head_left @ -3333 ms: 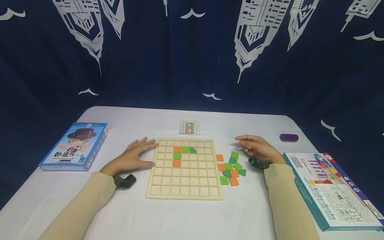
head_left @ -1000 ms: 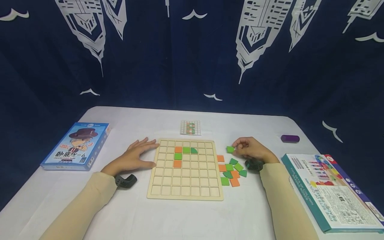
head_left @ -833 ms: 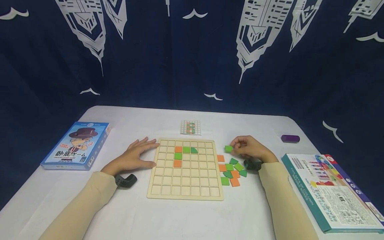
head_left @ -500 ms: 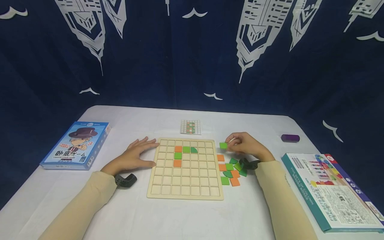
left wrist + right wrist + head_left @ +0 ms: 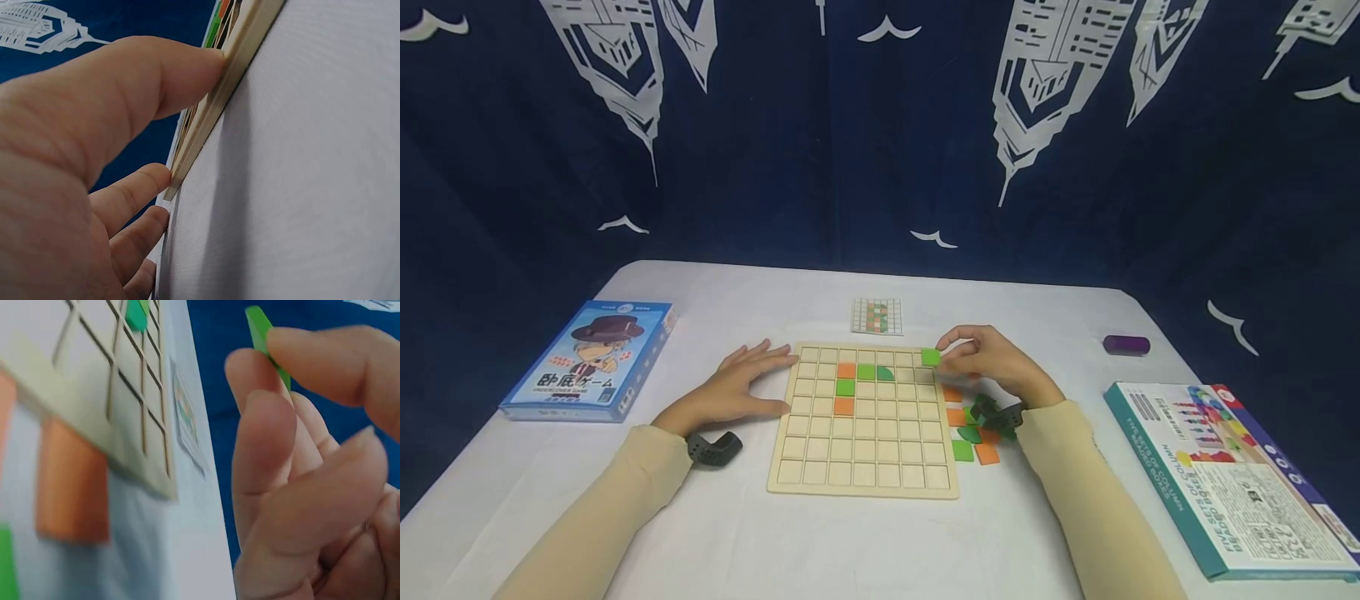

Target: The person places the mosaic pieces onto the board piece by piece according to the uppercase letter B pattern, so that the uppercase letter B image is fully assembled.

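Observation:
A light green square tile (image 5: pixel 931 357) is pinched between the thumb and fingers of my right hand (image 5: pixel 988 360), above the top right corner of a wooden grid board (image 5: pixel 862 479). In the right wrist view the same green tile (image 5: pixel 259 328) stands edge-on, apart from the board. My left hand (image 5: pixel 730 393) lies with straight, spread fingers against the board's left edge; the left wrist view has its thumb (image 5: pixel 181 72) touching that edge. Orange, light green and dark green quarter-round tiles (image 5: pixel 885 374) sit in cells of the upper rows.
Loose orange and green tiles (image 5: pixel 987 453) lie right of the board, partly hidden under my right wrist. Behind the board is a small pattern card (image 5: pixel 877 317). A blue game box (image 5: pixel 591 362) stands left, a larger box (image 5: pixel 1240 483) right, and a purple object (image 5: pixel 1126 345) at the far right.
My right hand has taken the light green tile from the top of the loose pile and carried it left to over the board's corner. The left hand keeps its place.

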{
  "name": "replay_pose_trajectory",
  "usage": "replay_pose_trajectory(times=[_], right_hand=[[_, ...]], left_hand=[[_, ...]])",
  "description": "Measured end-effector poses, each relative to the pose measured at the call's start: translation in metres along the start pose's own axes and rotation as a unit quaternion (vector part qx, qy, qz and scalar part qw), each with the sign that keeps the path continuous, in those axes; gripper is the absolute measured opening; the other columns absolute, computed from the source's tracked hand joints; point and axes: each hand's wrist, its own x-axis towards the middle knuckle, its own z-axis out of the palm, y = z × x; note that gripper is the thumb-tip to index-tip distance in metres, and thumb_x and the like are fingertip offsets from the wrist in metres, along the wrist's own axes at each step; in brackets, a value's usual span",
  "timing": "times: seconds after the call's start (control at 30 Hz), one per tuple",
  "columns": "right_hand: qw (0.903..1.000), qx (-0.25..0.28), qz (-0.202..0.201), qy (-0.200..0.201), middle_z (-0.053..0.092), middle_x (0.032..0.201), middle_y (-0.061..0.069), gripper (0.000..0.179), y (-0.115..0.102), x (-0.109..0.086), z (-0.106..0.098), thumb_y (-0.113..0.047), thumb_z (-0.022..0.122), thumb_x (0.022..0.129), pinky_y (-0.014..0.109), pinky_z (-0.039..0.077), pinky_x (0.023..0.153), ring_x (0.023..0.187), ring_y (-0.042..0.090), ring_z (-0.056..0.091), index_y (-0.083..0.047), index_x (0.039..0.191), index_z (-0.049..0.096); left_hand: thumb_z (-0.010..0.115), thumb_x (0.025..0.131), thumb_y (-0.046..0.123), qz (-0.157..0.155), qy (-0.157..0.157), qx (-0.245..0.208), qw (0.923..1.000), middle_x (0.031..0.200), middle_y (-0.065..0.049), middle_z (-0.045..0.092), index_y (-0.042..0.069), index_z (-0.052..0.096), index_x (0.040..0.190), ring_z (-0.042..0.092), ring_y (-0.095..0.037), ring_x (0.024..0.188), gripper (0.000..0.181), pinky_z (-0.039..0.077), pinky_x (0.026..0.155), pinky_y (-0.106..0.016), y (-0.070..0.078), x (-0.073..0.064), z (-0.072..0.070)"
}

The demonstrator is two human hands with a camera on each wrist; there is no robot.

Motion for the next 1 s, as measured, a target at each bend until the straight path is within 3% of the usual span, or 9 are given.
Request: replay_pose_trajectory(times=[0.1,0.5,0.77,1.0], right_hand=[[0.9999,0.014,0.007,-0.002,0.082,0.096,0.011,0.026,-0.003,0.003,0.010,-0.003,0.073,0.095,0.027,0.047,0.060,0.077,0.011,0.069,0.003,0.120,0.065],[0.9960,0.087,0.000,-0.020,0.081,0.090,0.004,0.025,-0.025,0.003,0.052,0.001,0.073,0.093,0.023,0.038,0.054,0.066,0.010,0.055,0.000,0.116,0.064],[0.9968,0.076,-0.010,-0.021,0.081,0.090,0.001,0.029,-0.028,0.003,0.075,-0.003,0.076,0.094,0.022,0.042,0.055,0.067,0.011,0.053,0.001,0.120,0.066],[0.9960,0.081,-0.034,-0.017,0.081,0.091,0.007,0.027,-0.023,0.004,0.088,0.001,0.074,0.094,0.022,0.041,0.054,0.068,0.012,0.055,0.003,0.119,0.065]], left_hand=[[0.086,0.086,0.043,0.002,0.001,-0.002,1.0000,0.172,-0.020,0.038,0.006,0.053,0.159,0.012,-0.045,0.165,0.089,-0.003,0.133,-0.062,0.000,0.000,-0.001],[0.086,0.086,0.042,0.008,-0.001,-0.002,1.0000,0.171,-0.020,0.039,0.007,0.053,0.159,0.012,-0.045,0.165,0.087,-0.003,0.133,-0.062,-0.001,0.001,-0.003],[0.085,0.087,0.043,0.008,-0.003,0.002,1.0000,0.172,-0.020,0.038,0.007,0.053,0.159,0.012,-0.045,0.165,0.088,-0.003,0.133,-0.062,-0.001,0.001,-0.002],[0.085,0.087,0.042,0.010,-0.003,0.001,0.9999,0.172,-0.019,0.038,0.006,0.053,0.159,0.012,-0.046,0.165,0.087,-0.003,0.133,-0.062,-0.003,0.001,-0.002]])
